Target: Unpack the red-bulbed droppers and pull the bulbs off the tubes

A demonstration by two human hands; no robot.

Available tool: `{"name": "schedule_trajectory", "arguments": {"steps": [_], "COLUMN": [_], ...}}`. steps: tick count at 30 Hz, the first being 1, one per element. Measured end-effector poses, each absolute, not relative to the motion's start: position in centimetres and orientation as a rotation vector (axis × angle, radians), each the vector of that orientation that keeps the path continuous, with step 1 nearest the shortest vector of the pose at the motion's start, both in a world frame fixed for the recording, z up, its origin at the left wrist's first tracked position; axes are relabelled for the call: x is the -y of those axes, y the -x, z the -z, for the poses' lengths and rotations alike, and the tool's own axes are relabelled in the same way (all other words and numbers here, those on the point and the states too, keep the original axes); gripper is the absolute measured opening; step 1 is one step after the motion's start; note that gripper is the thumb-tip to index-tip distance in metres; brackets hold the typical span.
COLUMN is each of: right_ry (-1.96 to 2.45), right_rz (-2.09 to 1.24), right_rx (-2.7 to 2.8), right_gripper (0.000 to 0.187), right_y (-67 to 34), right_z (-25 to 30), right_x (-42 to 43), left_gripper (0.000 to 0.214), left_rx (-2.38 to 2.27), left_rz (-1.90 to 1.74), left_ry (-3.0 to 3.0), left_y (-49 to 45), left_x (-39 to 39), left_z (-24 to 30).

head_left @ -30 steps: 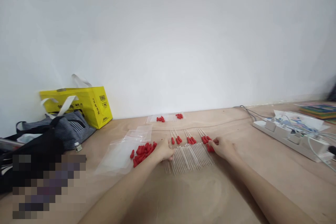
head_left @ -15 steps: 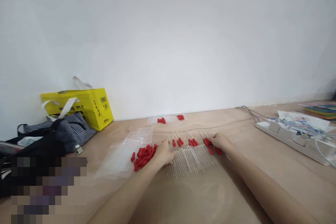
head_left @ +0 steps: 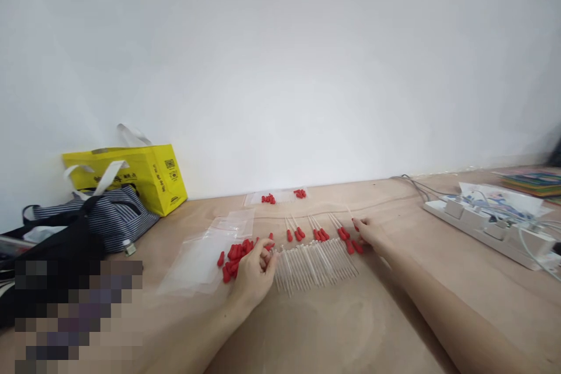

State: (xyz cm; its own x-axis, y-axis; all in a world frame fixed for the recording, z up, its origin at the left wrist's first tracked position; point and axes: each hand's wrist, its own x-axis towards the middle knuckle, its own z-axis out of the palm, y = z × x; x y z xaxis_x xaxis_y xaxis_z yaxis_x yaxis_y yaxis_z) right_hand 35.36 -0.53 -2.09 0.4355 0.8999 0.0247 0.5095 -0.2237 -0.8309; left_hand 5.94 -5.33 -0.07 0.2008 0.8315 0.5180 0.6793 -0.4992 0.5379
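Observation:
My right hand (head_left: 367, 232) pinches a dropper by its red bulb (head_left: 355, 224), its thin glass stem slanting up and away to the left. Just left of it, finished droppers (head_left: 340, 232) lie in small groups in a line. My left hand (head_left: 256, 269) has curled fingers, with a red rubber bulb (head_left: 270, 238) at the fingertips. Beneath and beside that hand is a pile of loose red bulbs (head_left: 235, 252), partly covered by it. A row of bare glass dropper tubes (head_left: 313, 267) lies side by side between my hands.
Flat clear zip bags (head_left: 197, 260) lie left of the bulbs. Near the wall rest bags with red-bulbed droppers (head_left: 269, 199). A yellow bag (head_left: 166, 187) and striped bag (head_left: 120, 219) stand left. At right are a white power strip (head_left: 477, 234) with cables and colourful flat items (head_left: 530, 183).
My left hand has drawn back toward me and turned, its fingers curling. My right hand has lifted a dropper slightly off the group at the right. The view shifted a little.

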Motion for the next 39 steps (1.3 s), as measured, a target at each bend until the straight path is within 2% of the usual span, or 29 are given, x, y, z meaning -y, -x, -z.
{"name": "schedule_trajectory", "arguments": {"steps": [6,11,21,29,35,39], "right_ry": [1.635,1.174,1.000,0.996,0.920,1.023], "right_rz": [-0.453,-0.050,0.226,0.209,0.151,0.111], "right_rx": [1.375,1.926,2.135,2.145,2.196,2.146], "right_gripper": [0.021,0.011,0.011,0.019,0.016,0.016], "right_y": [-31.1,-26.5,-24.0,-24.2,-24.8,-26.9], "right_z": [1.8,2.1,2.5,3.1,2.9,2.1], "right_x": [3.9,7.8,9.6,9.6,9.9,9.1], "left_gripper": [0.020,0.025,0.021,0.019,0.020,0.022], "left_rx": [-1.341,-1.210,-1.017,-0.986,-0.932,-1.131], "left_rz": [-1.376,-1.383,-1.275,-1.299,-1.336,-1.378], "left_ry": [-2.834,-3.231,-3.198,-3.139,-3.145,-2.970], "left_y": [-6.0,-6.7,-5.0,-5.0,-4.5,-3.6], "left_x": [5.9,6.9,8.0,8.2,8.0,7.8], "left_z": [-0.3,-0.4,0.8,0.8,1.0,0.6]}}
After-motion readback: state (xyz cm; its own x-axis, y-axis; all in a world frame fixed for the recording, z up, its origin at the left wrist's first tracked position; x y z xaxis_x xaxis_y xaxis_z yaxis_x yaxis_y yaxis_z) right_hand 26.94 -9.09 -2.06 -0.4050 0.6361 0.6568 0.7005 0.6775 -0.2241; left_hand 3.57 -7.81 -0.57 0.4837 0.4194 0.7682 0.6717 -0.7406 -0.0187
